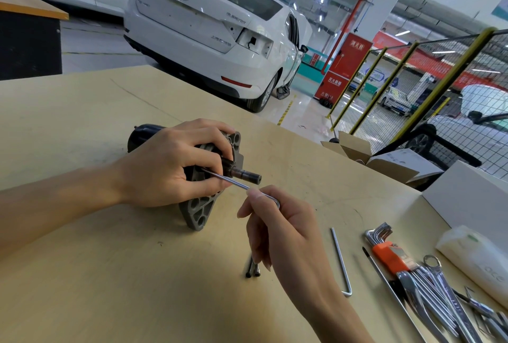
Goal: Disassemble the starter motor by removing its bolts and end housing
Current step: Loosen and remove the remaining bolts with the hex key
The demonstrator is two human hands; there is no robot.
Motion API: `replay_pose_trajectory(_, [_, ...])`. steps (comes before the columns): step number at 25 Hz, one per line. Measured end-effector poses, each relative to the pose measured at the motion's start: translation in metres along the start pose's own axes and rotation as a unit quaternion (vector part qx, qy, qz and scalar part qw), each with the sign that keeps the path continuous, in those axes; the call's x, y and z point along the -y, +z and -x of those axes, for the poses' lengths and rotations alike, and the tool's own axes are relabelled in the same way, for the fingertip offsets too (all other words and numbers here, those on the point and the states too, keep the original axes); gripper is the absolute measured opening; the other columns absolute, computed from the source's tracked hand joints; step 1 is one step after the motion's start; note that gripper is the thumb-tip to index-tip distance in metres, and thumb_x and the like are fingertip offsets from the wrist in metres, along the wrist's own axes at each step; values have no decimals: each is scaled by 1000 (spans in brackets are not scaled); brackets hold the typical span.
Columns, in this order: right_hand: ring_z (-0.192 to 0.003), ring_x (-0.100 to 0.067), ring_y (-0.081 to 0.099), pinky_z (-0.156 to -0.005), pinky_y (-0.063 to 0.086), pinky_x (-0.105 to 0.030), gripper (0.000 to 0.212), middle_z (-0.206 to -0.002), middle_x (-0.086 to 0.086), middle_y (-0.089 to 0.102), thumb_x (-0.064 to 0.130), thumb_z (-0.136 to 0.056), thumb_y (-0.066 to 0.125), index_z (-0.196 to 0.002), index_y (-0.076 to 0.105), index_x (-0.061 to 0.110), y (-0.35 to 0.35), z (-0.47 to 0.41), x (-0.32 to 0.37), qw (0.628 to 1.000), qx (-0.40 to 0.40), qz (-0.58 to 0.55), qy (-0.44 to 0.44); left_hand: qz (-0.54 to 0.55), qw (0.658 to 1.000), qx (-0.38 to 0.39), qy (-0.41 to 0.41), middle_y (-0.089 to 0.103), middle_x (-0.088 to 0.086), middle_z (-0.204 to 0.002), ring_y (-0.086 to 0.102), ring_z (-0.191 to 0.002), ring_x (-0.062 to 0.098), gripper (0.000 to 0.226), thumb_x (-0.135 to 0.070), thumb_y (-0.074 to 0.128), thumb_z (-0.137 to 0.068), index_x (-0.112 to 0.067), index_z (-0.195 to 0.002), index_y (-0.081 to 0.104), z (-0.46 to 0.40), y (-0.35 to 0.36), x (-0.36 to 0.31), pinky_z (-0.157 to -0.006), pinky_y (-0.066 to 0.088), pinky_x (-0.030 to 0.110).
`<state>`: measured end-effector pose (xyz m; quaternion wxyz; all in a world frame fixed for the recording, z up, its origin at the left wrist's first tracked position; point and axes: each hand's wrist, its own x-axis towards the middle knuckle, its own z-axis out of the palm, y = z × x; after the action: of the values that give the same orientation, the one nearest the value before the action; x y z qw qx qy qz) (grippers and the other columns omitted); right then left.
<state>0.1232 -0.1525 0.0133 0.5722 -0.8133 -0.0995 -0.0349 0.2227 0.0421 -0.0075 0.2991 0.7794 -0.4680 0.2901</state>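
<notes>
- Open cardboard box at far table edge; contents not visible.
- Orange holder at right keeps a set of hex keys; a bunch of wrenches lies just beside it.
- Two loose bolts side by side on the table, partly behind the right hand.
- One loose hex key between bolts and holder.
- One starter motor lies on its side mid-table, shaft pointing right.
- Left hand wraps the motor's end housing, fingers curled over it.
- Right hand pinches a hex key between thumb and fingers, its tip at the housing face.
</notes>
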Motion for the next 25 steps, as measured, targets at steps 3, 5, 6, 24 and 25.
replay_pose_trajectory(3, [-41, -10, 44, -43, 35, -17, 33, -48, 0, 51, 30, -95, 48, -70, 63, 14, 0, 0, 0, 1000, 1, 1, 0, -3, 1000, 1, -1, 67, -1, -108, 50, -132, 20, 27, -36, 62, -88, -15, -76, 74, 0, 0, 0, -103, 47, 43])
replay_pose_trajectory(5, [-41, -10, 44, -43, 35, -17, 33, -48, 0, 51, 29, -95, 48, -70, 62, 14, 1, 0, 0, 1000, 3, 0, 1, -4, 1000, 2, -3, 67, -1, -108, 50, -133, 20, 28, -36, 62, -88, -14, -76, 74, 0, 0, 0, -102, 48, 44])
replay_pose_trajectory(6, [-41, -11, 44, -43, 35, -17, 33, -48, 0, 51, 29, -95, 48, -70, 62, 14, 1, 1, 1, 1000, 4, 0, 1, -5, 1000, 3, -3, 66, -1, -108, 50, -133, 20, 28, -36, 62, -88, -14, -76, 74, 0, -1, 0, -102, 48, 44])
replay_pose_trajectory(24, [-42, -11, 45, -42, 35, -20, 33, -49, 1, 51, 29, -97, 48, -70, 62, 17, 2, 2, 0, 1000, 15, 11, 6, -9, 1000, 1, -1, 66, 0, -107, 51, -131, 22, 28, -35, 61, -88, -13, -76, 74, 0, 0, 0, -100, 49, 46])
replay_pose_trajectory(25, [-42, -11, 45, -42, 35, -19, 33, -49, 1, 51, 29, -98, 48, -70, 62, 18, 2, 2, 0, 1000, 15, 12, 6, -8, 1000, 0, -2, 66, 0, -107, 51, -131, 22, 28, -35, 61, -88, -13, -75, 74, 0, 0, 0, -100, 49, 46])
